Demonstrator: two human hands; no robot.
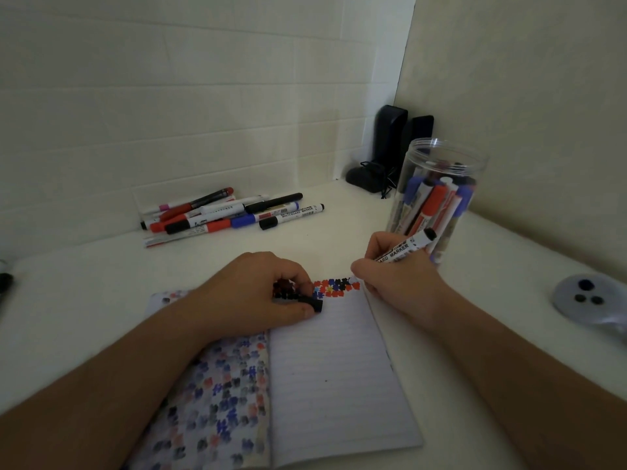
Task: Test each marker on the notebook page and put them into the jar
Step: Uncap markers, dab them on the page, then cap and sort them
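An open lined notebook (339,374) lies in front of me, with a row of red, blue and black marks along the top of its right page. My right hand (397,283) grips a white board marker (407,248) with a black end, its tip at the page's top right corner. My left hand (258,293) rests on the notebook and pinches a black cap (314,303). A clear plastic jar (437,198) with several markers inside stands just behind my right hand. A pile of several loose markers (230,213) lies at the back of the table.
Two black speakers (390,147) with a cable stand in the back corner. A grey round object (587,296) with dark spots lies at the right. A dark object (5,283) shows at the left edge. The white table (84,300) meets walls at the back and the right.
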